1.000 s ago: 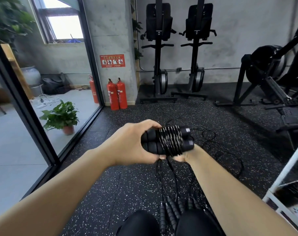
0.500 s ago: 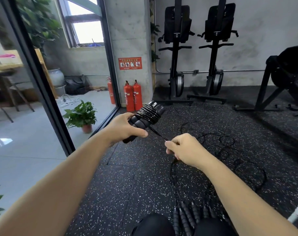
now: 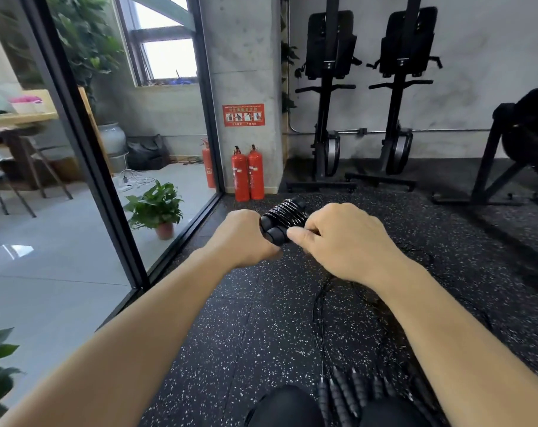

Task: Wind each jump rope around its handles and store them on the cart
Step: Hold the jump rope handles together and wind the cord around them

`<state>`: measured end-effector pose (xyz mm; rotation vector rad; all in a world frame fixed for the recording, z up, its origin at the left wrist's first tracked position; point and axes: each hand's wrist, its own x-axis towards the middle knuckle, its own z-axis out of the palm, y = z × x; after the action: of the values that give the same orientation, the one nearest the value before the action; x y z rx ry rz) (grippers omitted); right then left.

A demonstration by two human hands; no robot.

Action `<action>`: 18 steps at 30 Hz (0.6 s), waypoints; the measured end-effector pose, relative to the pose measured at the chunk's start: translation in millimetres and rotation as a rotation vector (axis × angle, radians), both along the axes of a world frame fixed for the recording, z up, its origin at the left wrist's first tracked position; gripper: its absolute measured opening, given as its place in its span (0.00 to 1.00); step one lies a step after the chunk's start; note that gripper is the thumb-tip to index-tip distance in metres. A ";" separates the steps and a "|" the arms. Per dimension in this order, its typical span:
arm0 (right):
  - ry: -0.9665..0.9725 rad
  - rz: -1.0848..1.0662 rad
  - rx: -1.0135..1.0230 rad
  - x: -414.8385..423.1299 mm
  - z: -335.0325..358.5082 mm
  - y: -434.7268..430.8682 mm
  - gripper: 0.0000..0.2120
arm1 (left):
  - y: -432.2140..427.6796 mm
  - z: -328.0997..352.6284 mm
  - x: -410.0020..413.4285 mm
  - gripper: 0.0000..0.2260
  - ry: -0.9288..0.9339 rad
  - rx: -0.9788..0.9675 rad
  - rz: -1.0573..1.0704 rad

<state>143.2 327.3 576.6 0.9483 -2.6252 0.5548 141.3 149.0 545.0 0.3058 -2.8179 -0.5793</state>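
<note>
Over gym floor (image 3: 230, 334): my left hand (image 3: 246, 238) is clenching coiled jump rope (image 3: 284, 215) by its handles; right hand (image 3: 344, 238) fingers (image 3: 318, 215) are pinching its coil. Spare handles (image 3: 347, 392) are lying near knees.

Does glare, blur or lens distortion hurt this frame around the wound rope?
Head view: wide-angle slants the door frame; window blown out, glare patch on the grey floor; wound jump rope reads sharp between left hand and right hand.
</note>
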 end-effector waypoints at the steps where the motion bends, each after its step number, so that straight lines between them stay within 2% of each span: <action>1: 0.027 0.006 -0.001 -1.4 5.3 0.4 0.24 | 5.4 1.8 1.7 0.14 -0.006 -0.064 -0.027; 4: 0.119 0.043 0.009 -9.9 21.9 1.3 0.26 | 22.2 7.1 8.9 0.12 0.002 -0.240 -0.131; 11: 0.318 0.108 0.145 -33.7 42.5 3.4 0.30 | 45.2 19.7 27.9 0.16 0.033 -0.445 -0.342; 14: 0.380 0.085 0.191 -39.3 43.4 3.4 0.30 | 52.7 20.7 33.9 0.16 0.034 -0.474 -0.437; 18: 0.360 0.080 0.176 -45.4 38.8 6.8 0.31 | 53.8 23.6 37.8 0.16 0.058 -0.511 -0.470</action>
<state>97.7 334.0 615.4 1.0939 -2.3458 0.1504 179.0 202.8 568.6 -0.4688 -2.8528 0.0686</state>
